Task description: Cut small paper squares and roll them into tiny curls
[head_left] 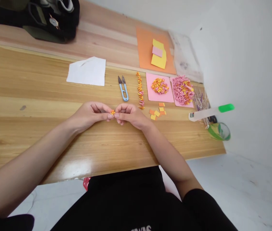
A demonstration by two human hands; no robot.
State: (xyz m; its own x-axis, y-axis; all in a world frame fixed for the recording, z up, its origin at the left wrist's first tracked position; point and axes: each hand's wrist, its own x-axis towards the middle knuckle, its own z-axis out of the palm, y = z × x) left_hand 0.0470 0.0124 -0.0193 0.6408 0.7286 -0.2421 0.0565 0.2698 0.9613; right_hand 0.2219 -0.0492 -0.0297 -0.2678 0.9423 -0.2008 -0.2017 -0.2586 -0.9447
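Between my two hands, above the wooden table (97, 141), is a small orange and yellow piece (112, 112). My left hand (91, 114) pinches it from the left, thumb against the fingers. From the other side, my right hand (130, 114) pinches the same piece, so the fingertips of both hands nearly meet. Just beyond them lie blue thread snips (123, 89), blades pointing away. A row of small orange, yellow and pink pieces (140, 89) runs to the right of the snips. Small orange and yellow paper rectangles (157, 113) lie beside my right hand.
Two pink sheets (150, 93) carry heaps of small coloured pieces. Farther back are an orange sheet (144, 53), a white cloth or paper (86, 72) and a dark bag (51, 33). A green-capped bottle (205, 113) and a green-banded cup (219, 131) stand at right.
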